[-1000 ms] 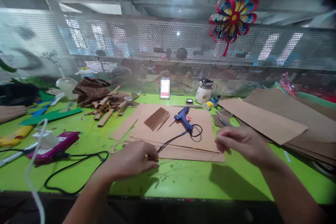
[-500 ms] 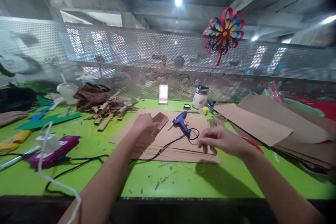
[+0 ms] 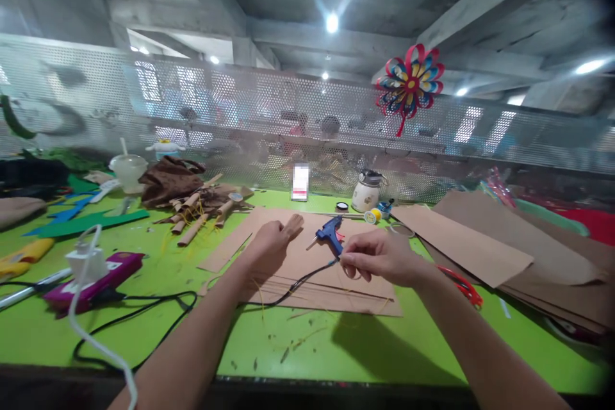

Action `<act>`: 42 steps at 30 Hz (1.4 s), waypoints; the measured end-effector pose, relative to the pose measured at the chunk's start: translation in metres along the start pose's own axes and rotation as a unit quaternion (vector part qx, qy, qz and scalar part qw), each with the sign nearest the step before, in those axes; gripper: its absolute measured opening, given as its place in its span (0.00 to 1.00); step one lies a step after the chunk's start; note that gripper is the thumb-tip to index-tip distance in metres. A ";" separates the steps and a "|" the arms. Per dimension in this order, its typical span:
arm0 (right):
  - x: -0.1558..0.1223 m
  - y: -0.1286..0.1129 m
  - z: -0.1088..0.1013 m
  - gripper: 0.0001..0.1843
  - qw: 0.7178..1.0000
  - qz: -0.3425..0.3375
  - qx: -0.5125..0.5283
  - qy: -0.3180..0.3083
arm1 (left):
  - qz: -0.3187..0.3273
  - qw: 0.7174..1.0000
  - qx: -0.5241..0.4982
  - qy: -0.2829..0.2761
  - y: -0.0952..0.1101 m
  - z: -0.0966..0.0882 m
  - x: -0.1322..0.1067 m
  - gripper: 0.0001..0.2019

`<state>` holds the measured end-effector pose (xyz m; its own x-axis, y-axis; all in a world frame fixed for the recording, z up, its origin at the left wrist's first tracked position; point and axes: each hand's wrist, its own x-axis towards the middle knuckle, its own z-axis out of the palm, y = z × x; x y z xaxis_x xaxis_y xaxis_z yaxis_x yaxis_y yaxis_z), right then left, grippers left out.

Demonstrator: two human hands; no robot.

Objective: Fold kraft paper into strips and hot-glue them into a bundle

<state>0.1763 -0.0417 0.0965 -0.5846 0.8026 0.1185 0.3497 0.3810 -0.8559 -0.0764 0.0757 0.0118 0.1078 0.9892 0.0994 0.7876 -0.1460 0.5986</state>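
My left hand [image 3: 270,245] is closed around a small corrugated brown cardboard piece [image 3: 294,226], whose far end sticks out past the fingers. It is held over a stack of flat brown cardboard sheets [image 3: 288,269]. A blue hot glue gun [image 3: 329,230] lies on the stack, nozzle toward the left, its black cord running off to the left. At the lower end of its handle is my right hand [image 3: 379,256], palm down, thumb and fingertips drawn together. Whether those fingers touch the handle or pinch something small is hidden.
Rolled brown tubes [image 3: 192,218] with yellow strands lie left of the stack. A purple power strip [image 3: 96,282] sits at the left. At the back are a phone [image 3: 300,182], a jug-like bottle [image 3: 368,192] and a yellow spool [image 3: 373,215]. Brown sheets [image 3: 480,243] and red-handled scissors [image 3: 464,285] are at the right.
My right hand has moved left to the glue gun's handle. The corrugated piece in my left hand is turned, showing less of its ribbed face. The view has tilted slightly upward.
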 end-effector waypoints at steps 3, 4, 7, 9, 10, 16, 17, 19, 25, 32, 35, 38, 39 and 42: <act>-0.006 -0.022 0.000 0.12 1.000 -0.020 -0.005 -0.010 | 0.013 0.998 -0.061 0.001 0.010 -0.017 -0.001 0.13; -0.008 -0.030 0.001 0.12 0.999 -0.030 -0.002 -0.021 | 0.027 0.994 -0.104 -0.003 0.016 -0.023 -0.004 0.13; -0.015 -0.056 0.007 0.11 0.995 -0.082 -0.008 -0.051 | 0.053 0.923 -0.373 -0.076 0.041 -0.034 -0.020 0.15; -0.017 -0.070 0.012 0.10 0.989 -0.132 -0.049 -0.045 | 0.064 0.875 -0.463 -0.125 0.059 -0.034 -0.033 0.13; -0.016 -0.074 0.013 0.09 0.984 -0.157 -0.084 -0.028 | 0.067 0.851 -0.500 -0.144 0.066 -0.032 -0.038 0.12; 0.001 -0.054 -0.001 0.09 0.899 -0.194 -0.361 0.154 | 0.077 0.763 -0.596 -0.238 0.091 -0.008 -0.058 0.11; 0.003 -0.045 -0.006 0.09 0.885 -0.178 -0.395 0.172 | 0.068 0.756 -0.602 -0.249 0.091 -0.004 -0.059 0.11; 0.006 -0.028 -0.014 0.11 0.870 -0.148 -0.430 0.191 | 0.043 0.749 -0.609 -0.256 0.091 0.003 -0.062 0.10; 0.007 0.007 -0.021 0.09 0.907 -0.086 -0.380 0.161 | -0.005 0.765 -0.595 -0.245 0.087 0.015 -0.065 0.07; 0.008 0.025 -0.013 0.11 0.939 -0.049 -0.291 0.178 | -0.023 0.773 -0.584 -0.247 0.086 0.022 -0.069 0.10; 0.008 0.035 -0.008 0.11 0.951 -0.045 -0.249 0.177 | -0.032 0.779 -0.578 -0.243 0.086 0.024 -0.069 0.13; 0.008 0.046 -0.001 0.12 0.962 -0.038 -0.211 0.166 | -0.042 0.789 -0.560 -0.248 0.085 0.027 -0.069 0.13; 0.008 0.050 0.001 0.13 0.964 -0.036 -0.206 0.167 | -0.048 0.792 -0.555 -0.250 0.085 0.027 -0.069 0.13; 0.008 0.060 0.005 0.13 0.963 -0.030 -0.202 0.177 | -0.061 0.793 -0.549 -0.257 0.084 0.028 -0.070 0.12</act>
<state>0.1885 -0.0151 0.0435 -0.3510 0.8522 0.3879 0.6212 0.5219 -0.5845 -0.0006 -0.0054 0.0333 0.5261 0.8310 -0.1806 -0.1622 0.3065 0.9379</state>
